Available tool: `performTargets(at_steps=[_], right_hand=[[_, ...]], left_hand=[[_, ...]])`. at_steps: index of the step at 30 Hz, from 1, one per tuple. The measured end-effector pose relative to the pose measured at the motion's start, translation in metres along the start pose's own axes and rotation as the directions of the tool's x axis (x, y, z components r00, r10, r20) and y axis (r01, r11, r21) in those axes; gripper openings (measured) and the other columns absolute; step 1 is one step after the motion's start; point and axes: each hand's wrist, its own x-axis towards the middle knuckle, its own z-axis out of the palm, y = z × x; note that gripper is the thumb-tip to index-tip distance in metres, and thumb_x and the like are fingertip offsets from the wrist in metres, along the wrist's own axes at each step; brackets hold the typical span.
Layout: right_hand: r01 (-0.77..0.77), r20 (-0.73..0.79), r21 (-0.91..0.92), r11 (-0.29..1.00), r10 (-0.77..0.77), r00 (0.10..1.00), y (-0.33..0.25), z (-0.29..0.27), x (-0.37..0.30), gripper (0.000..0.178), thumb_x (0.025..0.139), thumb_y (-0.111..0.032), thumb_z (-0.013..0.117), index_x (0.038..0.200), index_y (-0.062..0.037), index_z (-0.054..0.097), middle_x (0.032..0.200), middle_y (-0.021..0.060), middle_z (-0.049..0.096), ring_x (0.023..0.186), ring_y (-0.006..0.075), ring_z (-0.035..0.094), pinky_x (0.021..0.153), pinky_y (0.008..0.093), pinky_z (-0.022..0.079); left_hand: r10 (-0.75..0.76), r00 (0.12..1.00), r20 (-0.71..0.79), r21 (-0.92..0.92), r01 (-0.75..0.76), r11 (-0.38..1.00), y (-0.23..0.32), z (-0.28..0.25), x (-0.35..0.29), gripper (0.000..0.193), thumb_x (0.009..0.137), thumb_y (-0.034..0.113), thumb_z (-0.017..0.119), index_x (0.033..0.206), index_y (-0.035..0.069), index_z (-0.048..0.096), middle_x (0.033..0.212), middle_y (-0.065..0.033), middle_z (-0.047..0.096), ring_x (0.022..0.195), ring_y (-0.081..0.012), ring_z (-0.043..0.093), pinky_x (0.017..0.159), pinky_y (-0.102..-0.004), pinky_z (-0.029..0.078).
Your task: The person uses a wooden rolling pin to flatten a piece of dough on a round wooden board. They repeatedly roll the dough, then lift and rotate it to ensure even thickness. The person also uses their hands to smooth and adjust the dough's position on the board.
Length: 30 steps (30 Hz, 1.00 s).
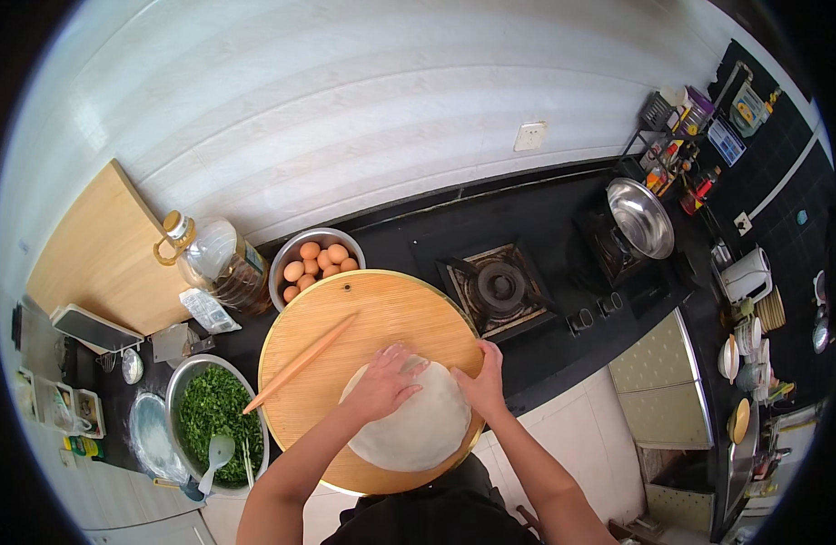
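I see the dough sheet (413, 425) on the round board (401, 309)'s near half, likely soft and tearable; I'd support its rim broadly. Left hand (390, 383) spread over it, right hand (483, 380) open alongside.

Left hand (388, 383): bare, ungloved. Right hand (481, 377): the same. Left forearm (313, 454) and right forearm (538, 459) both uncovered as far as my view runs; any sleeve ends lie outside it. My top (386, 527): black, plain where it shows, soft edge, loosely creased. Past it, dark grey cloth (469, 477); garment type too hidden to tell.
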Motion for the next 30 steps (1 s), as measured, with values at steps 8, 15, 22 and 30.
performTargets(at_steps=[8,15,22,30], right_hand=[[-0.102,-0.038,-0.101,0.99,0.099,0.994,-0.011,0.007,0.002,0.092,0.067,-0.02,0.084,0.141,-0.001,0.034,0.137,0.021,0.04,0.126,0.0369,0.042,0.106,0.0426,0.037],[-0.183,0.004,-0.195,0.964,0.187,0.982,-0.015,0.009,0.007,0.099,0.065,-0.024,0.085,0.144,-0.0036,0.029,0.139,0.0205,0.04,0.13,0.0372,0.037,0.109,0.0451,0.031],[-0.041,-0.092,-0.103,0.994,0.032,0.995,-0.007,0.005,0.004,0.077,0.074,-0.022,0.078,0.138,-0.0037,0.04,0.139,0.0193,0.041,0.127,0.0377,0.038,0.106,0.0465,0.031],[0.341,0.204,-0.289,0.895,-0.29,0.935,-0.008,-0.01,0.001,0.037,0.084,-0.01,0.063,0.121,-0.0076,0.058,0.115,0.012,0.062,0.109,0.0307,0.055,0.101,0.0426,0.037]], left_hand=[[0.084,0.995,0.045,0.017,-0.084,0.996,-0.01,0.005,0.007,0.044,0.092,0.04,0.058,0.127,0.014,0.061,0.143,-0.0152,0.043,0.136,-0.0363,0.034,0.113,-0.0502,0.025],[0.128,0.99,0.052,0.015,-0.129,0.992,-0.005,0.006,0.019,0.048,0.09,0.043,0.061,0.118,0.004,0.062,0.139,-0.0168,0.045,0.134,-0.0368,0.037,0.112,-0.0488,0.028],[0.16,0.987,0.034,-0.018,-0.159,0.987,-0.004,0.002,0.02,0.05,0.089,0.043,0.061,0.118,0.003,0.061,0.137,-0.0163,0.047,0.132,-0.0365,0.039,0.111,-0.0491,0.03],[0.169,0.984,0.06,-0.032,-0.168,0.985,-0.01,-0.001,0.017,0.054,0.089,0.043,0.062,0.124,0.002,0.058,0.136,-0.0164,0.048,0.132,-0.0354,0.04,0.111,-0.0479,0.03]])
